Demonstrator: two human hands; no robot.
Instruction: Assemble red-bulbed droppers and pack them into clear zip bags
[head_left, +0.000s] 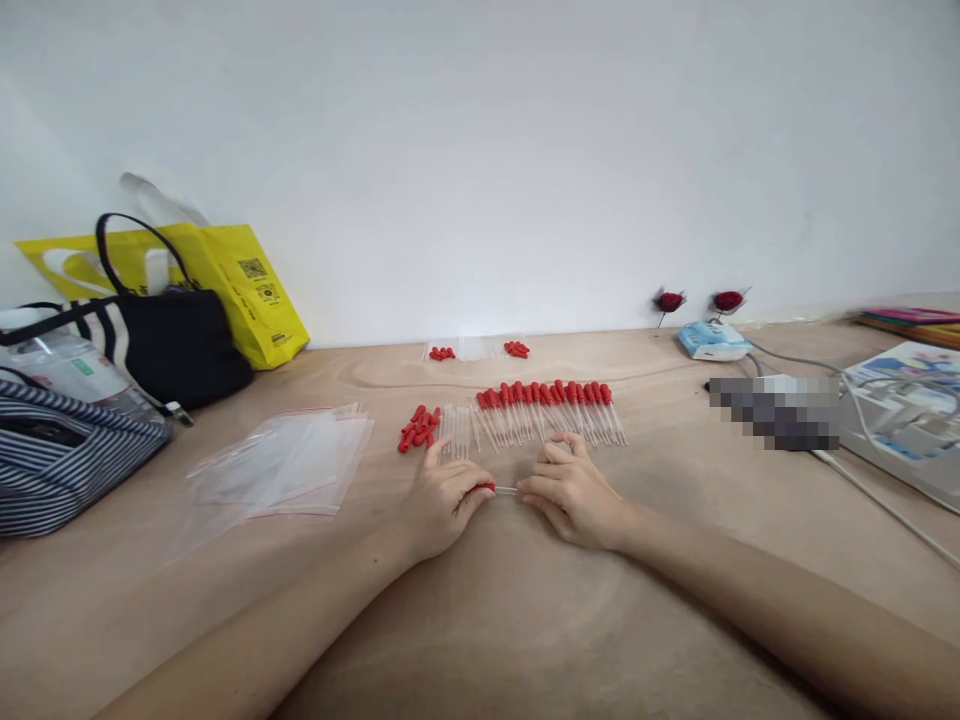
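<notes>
My left hand (446, 497) and my right hand (568, 489) meet low over the wooden table (495, 620), both pinched on one thin clear dropper tube (505, 490). The left fingers grip its red rubber cap end; the right fingers hold the clear end. Just beyond them lies a row of several finished droppers with red caps (551, 410). To the left of that row sit a small heap of loose red caps (418, 428) and a bunch of bare clear tubes (456, 428).
A stack of clear zip bags (289, 462) lies at left. Striped and black bags (161, 345) and a yellow bag (247, 285) stand at far left. More caps in a bag (474, 349) lie by the wall. Cables, a blue-white device (712, 340) and boxes fill the right.
</notes>
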